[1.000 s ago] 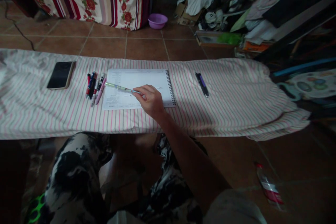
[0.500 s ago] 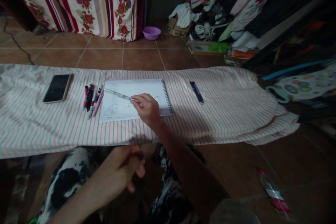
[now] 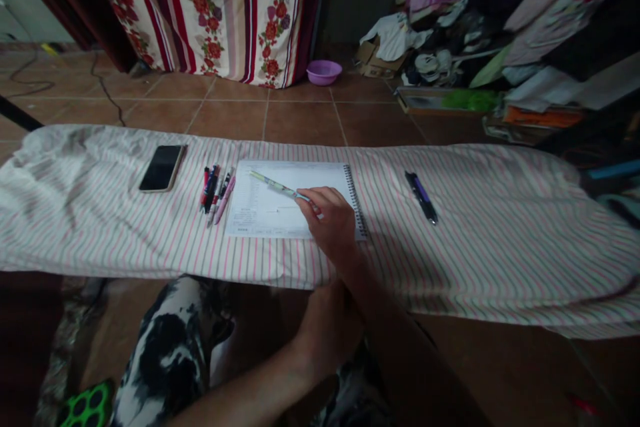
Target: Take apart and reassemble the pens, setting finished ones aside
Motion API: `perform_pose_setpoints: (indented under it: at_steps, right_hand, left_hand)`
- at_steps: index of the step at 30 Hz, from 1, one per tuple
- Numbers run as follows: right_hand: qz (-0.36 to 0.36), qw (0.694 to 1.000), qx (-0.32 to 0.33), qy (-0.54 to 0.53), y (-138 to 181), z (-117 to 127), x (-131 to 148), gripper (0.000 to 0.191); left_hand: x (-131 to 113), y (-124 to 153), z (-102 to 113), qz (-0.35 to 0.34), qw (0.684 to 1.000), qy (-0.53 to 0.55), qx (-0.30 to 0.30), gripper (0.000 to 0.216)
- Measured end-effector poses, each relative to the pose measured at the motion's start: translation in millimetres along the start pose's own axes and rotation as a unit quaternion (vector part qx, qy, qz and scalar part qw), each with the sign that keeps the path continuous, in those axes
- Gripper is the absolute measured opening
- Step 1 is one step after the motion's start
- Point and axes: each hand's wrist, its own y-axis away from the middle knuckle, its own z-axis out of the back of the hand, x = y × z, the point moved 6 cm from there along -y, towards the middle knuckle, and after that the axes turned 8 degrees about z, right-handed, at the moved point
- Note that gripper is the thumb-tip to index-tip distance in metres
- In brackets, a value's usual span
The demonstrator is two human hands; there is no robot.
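dim room, tiled floor, with a long low surface under a pink-and-green striped cloth running across the view. spiral notebook lies open flat about mid-cloth, binding on its right edge. page carries a printed form, too small to read.

right hand sits heel-down on the lower right of the page, thumb and fingertips pinched tight on a pale green pen. pen lies low, nearly flat over the paper, barrel running up and left from the fingers toward the top left of the sheet. can't tell which end is the tip. my read: wrist is planted on the paper to steady the pen and pin the page.

left hand is below the near edge of the cloth, against the right forearm, over the lap. too dark to say if it's closed or holding anything.

around it:
- bundle of pens lined up parallel just beside the notebook's left edge, with red, dark and pink barrels. handy spot, i'd judge.
- smartphone face up, screen dark, further left, apart from the bundle.
- dark purple pen alone right of the notebook, well apart.
- black-and-white trouser leg under the near edge.

nothing lies between hand and page. background: floral striped curtain, small purple basin on the floor beside it, heap of clothes at right.
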Motion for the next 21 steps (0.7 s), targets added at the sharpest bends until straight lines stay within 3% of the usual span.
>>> perform_pose_setpoints:
  at_steps: [3, 5, 7, 11, 13, 15, 17, 19, 21]
  right_hand:
    - [0.002, 1.0, -0.015, 0.01, 1, 4, -3, 0.02]
    - [0.006, 1.0, -0.016, 0.013, 1, 4, -5, 0.019]
    - [0.015, 1.0, -0.012, 0.013, 1, 1, -6, 0.018]
    - [0.036, 0.999, -0.005, 0.007, 2, -5, -4, 0.016]
    - [0.043, 0.999, 0.002, -0.004, 2, -9, -3, 0.015]
    - [0.048, 0.999, 0.014, -0.017, 2, -13, -1, 0.014]
    - [0.046, 0.998, 0.02, -0.025, 2, -17, 1, 0.014]
    - [0.032, 0.999, 0.016, -0.037, 1, -18, 1, 0.014]
    - [0.012, 0.998, 0.006, -0.062, 0, -18, 1, 0.013]
  left_hand:
    - [-22, 13, 21, -0.019, 0.993, -0.09, 0.071, 0.033]
    - [-40, 12, 47, -0.053, 0.989, -0.139, 0.026, 0.036]
    - [-61, 6, 77, -0.126, 0.971, -0.192, -0.073, 0.023]
    - [-91, 0, 119, -0.351, 0.862, -0.278, -0.238, 0.017]
    - [-93, -3, 136, -0.4, 0.804, -0.32, -0.3, 0.02]
    - [-87, -7, 147, -0.414, 0.773, -0.358, -0.321, 0.025]
    - [-79, -9, 154, -0.425, 0.772, -0.355, -0.312, 0.026]
    - [-68, -9, 165, -0.404, 0.791, -0.293, -0.353, 0.018]
    - [-53, -18, 167, -0.344, 0.853, -0.224, -0.321, 0.008]
